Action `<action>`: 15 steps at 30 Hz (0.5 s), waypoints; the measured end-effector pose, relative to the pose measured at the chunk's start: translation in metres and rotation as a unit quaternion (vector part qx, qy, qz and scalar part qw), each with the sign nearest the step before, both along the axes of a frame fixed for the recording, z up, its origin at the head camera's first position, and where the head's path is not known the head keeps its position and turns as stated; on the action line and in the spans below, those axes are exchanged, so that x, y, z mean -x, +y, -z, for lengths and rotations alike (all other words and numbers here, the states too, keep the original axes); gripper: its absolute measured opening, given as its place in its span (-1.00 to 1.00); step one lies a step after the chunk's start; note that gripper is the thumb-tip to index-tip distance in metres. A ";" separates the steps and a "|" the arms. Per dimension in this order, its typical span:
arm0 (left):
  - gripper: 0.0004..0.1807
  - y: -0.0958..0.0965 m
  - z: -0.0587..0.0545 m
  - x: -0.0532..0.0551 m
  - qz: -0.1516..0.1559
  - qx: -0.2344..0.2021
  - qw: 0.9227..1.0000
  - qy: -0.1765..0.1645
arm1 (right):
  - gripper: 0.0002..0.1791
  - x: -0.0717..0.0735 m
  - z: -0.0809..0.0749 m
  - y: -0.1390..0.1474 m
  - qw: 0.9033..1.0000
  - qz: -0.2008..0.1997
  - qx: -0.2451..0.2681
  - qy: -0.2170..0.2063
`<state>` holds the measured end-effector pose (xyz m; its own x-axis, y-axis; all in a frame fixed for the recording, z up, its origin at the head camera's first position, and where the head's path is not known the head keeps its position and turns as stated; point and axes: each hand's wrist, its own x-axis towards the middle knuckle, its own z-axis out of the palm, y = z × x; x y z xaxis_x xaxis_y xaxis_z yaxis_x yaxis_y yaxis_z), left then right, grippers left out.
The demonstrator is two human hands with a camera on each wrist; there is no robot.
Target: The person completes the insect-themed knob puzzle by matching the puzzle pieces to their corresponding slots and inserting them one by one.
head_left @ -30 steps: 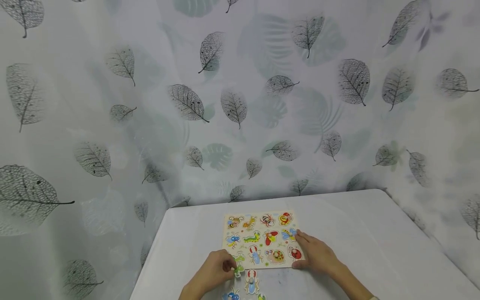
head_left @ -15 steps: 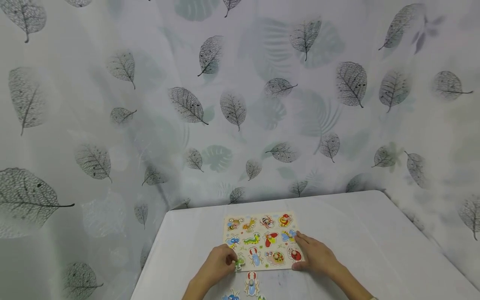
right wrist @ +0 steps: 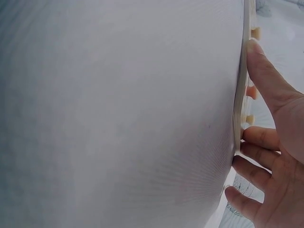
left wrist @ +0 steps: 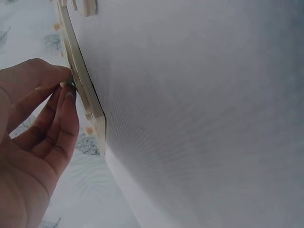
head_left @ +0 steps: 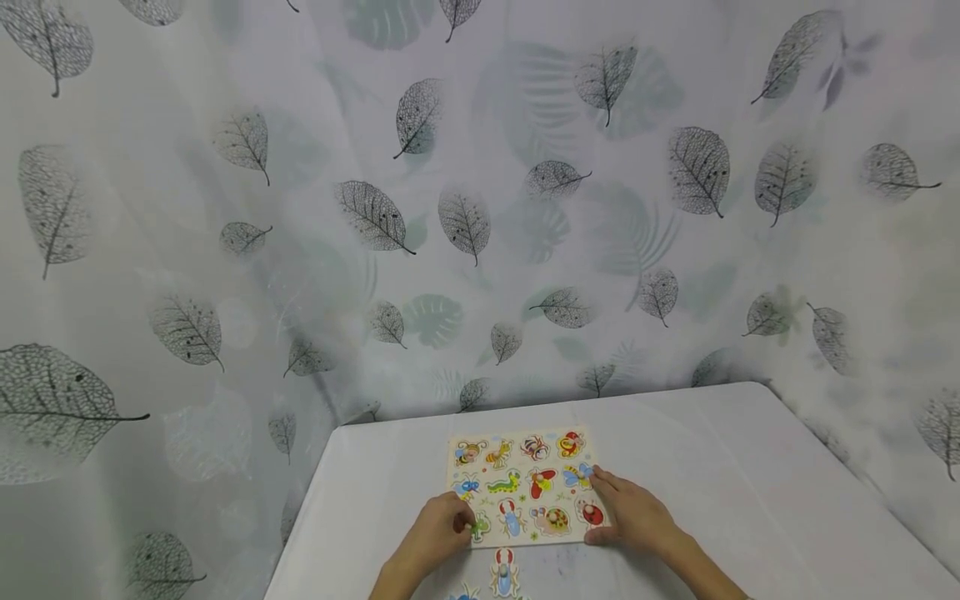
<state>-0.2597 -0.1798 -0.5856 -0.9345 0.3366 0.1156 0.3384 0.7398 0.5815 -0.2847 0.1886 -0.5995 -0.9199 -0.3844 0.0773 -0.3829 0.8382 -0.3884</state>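
Observation:
A wooden insect puzzle board [head_left: 487, 500] lies on the table with colourful knobbed pieces across it. My left hand [head_left: 438, 529] pinches a green insect piece [head_left: 481, 526] by its knob at the board's front left corner. In the left wrist view the thumb and fingertips meet at that knob, close to the board's face; whether the piece sits fully in its recess I cannot tell. My right hand [head_left: 637, 518] rests against the board's right side, fingers nearly straight along the edge [right wrist: 241, 90] and thumb at the front right corner.
A loose blue stag beetle piece [head_left: 505, 575] with red pincers lies on the white table [head_left: 720, 467] in front of the board. Beside it a blue insect piece [head_left: 465, 593] is cut off by the frame. A leaf-printed curtain [head_left: 480, 208] hangs behind.
My left hand has brought the green insect piece from overhanging the board's front edge onto its front left corner. The right hand stays at the board's right side. The view has tilted up slightly.

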 end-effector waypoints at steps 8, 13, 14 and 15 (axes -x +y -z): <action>-0.83 0.002 0.002 0.002 0.002 0.005 1.000 0.008 | 0.20 0.000 0.003 0.000 1.000 0.003 -0.003 0.001; -0.82 0.002 0.003 0.004 0.004 0.017 1.000 0.015 | 0.20 0.001 0.004 0.000 1.000 0.004 -0.002 0.000; -0.82 0.002 0.003 0.004 0.003 0.020 1.000 0.014 | 0.20 0.001 0.004 0.000 1.000 0.004 -0.002 -0.002; -0.82 0.002 0.003 0.004 0.001 0.021 1.000 0.012 | 0.20 0.001 0.005 0.000 1.000 0.004 -0.003 -0.004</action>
<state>-0.2639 -0.1774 -0.5889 -0.9308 0.3441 0.1232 0.3536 0.7629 0.5413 -0.2861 0.1885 -0.6040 -0.9239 -0.3766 0.0683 -0.3725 0.8435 -0.3870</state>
